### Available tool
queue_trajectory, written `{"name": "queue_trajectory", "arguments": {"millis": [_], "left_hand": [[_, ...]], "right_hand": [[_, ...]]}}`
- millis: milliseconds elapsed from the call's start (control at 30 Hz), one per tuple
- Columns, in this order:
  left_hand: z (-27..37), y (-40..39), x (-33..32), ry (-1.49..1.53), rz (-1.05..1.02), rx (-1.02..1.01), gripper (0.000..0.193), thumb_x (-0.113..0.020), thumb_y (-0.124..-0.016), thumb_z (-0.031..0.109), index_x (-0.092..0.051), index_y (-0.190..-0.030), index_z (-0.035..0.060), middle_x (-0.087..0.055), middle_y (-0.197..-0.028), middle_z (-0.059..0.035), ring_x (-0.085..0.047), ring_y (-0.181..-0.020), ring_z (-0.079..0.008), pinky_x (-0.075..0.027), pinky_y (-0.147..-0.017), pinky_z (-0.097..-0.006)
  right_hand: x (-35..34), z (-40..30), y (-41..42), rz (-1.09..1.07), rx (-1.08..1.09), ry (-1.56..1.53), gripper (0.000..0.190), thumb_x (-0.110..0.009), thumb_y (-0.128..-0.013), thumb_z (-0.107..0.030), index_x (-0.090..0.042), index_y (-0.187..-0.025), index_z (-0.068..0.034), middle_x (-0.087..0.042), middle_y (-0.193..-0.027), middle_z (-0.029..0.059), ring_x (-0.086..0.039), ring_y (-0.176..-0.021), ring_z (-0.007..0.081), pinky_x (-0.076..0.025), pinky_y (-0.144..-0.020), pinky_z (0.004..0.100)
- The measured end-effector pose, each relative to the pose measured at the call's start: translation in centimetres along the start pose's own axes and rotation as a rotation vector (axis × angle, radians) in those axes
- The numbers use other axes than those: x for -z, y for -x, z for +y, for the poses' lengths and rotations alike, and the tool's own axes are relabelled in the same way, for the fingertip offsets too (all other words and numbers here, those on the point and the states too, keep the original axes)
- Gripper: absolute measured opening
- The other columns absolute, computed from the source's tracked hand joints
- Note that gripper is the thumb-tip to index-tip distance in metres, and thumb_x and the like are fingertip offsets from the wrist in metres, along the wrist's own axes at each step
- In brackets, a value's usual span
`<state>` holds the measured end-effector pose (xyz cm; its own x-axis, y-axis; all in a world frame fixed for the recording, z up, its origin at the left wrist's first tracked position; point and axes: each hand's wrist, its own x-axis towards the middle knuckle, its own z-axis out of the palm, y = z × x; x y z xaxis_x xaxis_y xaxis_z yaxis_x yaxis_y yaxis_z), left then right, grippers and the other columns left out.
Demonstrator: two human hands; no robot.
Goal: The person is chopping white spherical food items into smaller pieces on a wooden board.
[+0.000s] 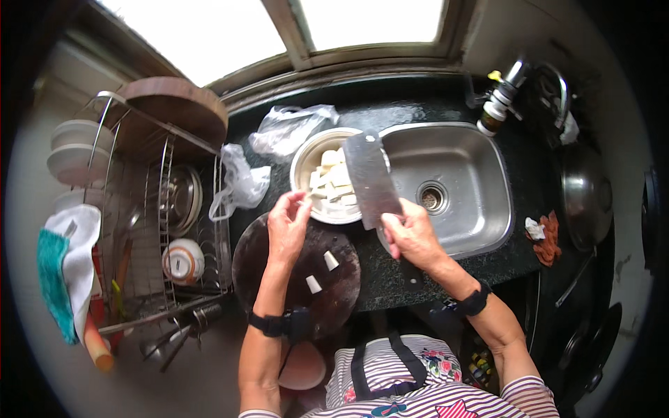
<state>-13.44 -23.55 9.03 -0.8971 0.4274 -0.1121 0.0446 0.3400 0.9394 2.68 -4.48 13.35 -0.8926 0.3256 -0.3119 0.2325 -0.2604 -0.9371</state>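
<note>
My right hand (411, 233) grips a cleaver (370, 180), its broad blade raised over the right edge of a round metal bowl (299, 172). White cut chunks of food (334, 177) fill much of the bowl. At the bowl's lower left rim is my left hand (288, 224), thumb and fingertips close together; whether something small is between them is unclear. Below the bowl lies a dark round cutting board (334, 303), partly under my left forearm, with two white pieces (322, 271) on it.
A steel sink (470, 209) is right of the bowl. Thin plastic bags (243, 180) lie to the left and behind. A wire dish rack (225, 251) with bowls stands at the left. A reddish cloth (547, 243) rests on the dark counter (418, 104) at the right.
</note>
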Motion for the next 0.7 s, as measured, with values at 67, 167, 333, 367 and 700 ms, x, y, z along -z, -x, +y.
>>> {"name": "queue_trajectory", "arguments": {"millis": [67, 167, 333, 367, 700], "left_hand": [[-0.3, 2.9, 2.3, -0.115, -0.175, 0.063, 0.043, -0.076, -0.083, 0.014, -0.061, -0.121, 0.0019, -0.066, -0.104, -0.0083, -0.063, -0.093, -0.0144, -0.052, -0.083, -0.0289], [1.9, 6.3, 3.2, -0.6, -0.413, -0.086, 0.086, -0.087, -0.065, 0.014, -0.045, -0.14, 0.014, -0.053, -0.125, -0.0173, -0.059, -0.107, -0.0289, -0.052, -0.089, -0.0417], [2.5, 8.8, 2.1, -0.935, -0.583, -0.11, 0.115, -0.09, -0.05, 0.008, -0.033, -0.149, 0.0225, -0.04, -0.138, -0.0205, -0.052, -0.115, -0.0411, -0.052, -0.093, -0.0483], [2.4, 9.0, 2.2, -0.959, -0.59, -0.123, 0.105, -0.085, -0.056, 0.004, -0.036, -0.147, 0.0204, -0.041, -0.135, -0.0224, -0.054, -0.111, -0.0406, -0.054, -0.089, -0.0482], [-2.9, 8.8, 1.0, -0.665, -0.432, -0.353, 0.031, -0.067, -0.071, 0.001, -0.051, -0.097, 0.0003, -0.048, -0.105, -0.0227, -0.058, -0.091, -0.0423, -0.05, -0.078, -0.0488]], "right_hand": [[0.0, 0.0, 0.6, 0.038, -0.037, 0.048, 0.012, -0.052, -0.096, -0.01, -0.054, -0.102, 0.0, -0.05, -0.059, 0.0008, -0.047, -0.04, 0.0079, -0.04, -0.036, 0.0231], [0.5, 0.1, 1.1, 0.018, -0.032, 0.162, 0.012, -0.054, -0.096, -0.011, -0.055, -0.099, 0.0, -0.05, -0.059, 0.0006, -0.046, -0.04, 0.0077, -0.038, -0.036, 0.0226], [1.1, 0.6, 2.3, -0.036, -0.03, 0.217, 0.021, -0.053, -0.097, -0.01, -0.058, -0.115, 0.0, -0.05, -0.06, -0.0001, -0.045, -0.039, 0.0073, -0.035, -0.035, 0.0223], [0.9, 0.5, 2.7, -0.05, -0.039, 0.233, 0.021, -0.053, -0.097, -0.01, -0.057, -0.115, 0.0, -0.051, -0.06, 0.0, -0.044, -0.039, 0.0073, -0.035, -0.035, 0.0218], [2.0, 1.2, 3.2, -0.124, -0.099, 0.273, 0.015, -0.055, -0.096, -0.011, -0.057, -0.107, -0.002, -0.051, -0.06, -0.0001, -0.046, -0.039, 0.0077, -0.035, -0.034, 0.022]]}}
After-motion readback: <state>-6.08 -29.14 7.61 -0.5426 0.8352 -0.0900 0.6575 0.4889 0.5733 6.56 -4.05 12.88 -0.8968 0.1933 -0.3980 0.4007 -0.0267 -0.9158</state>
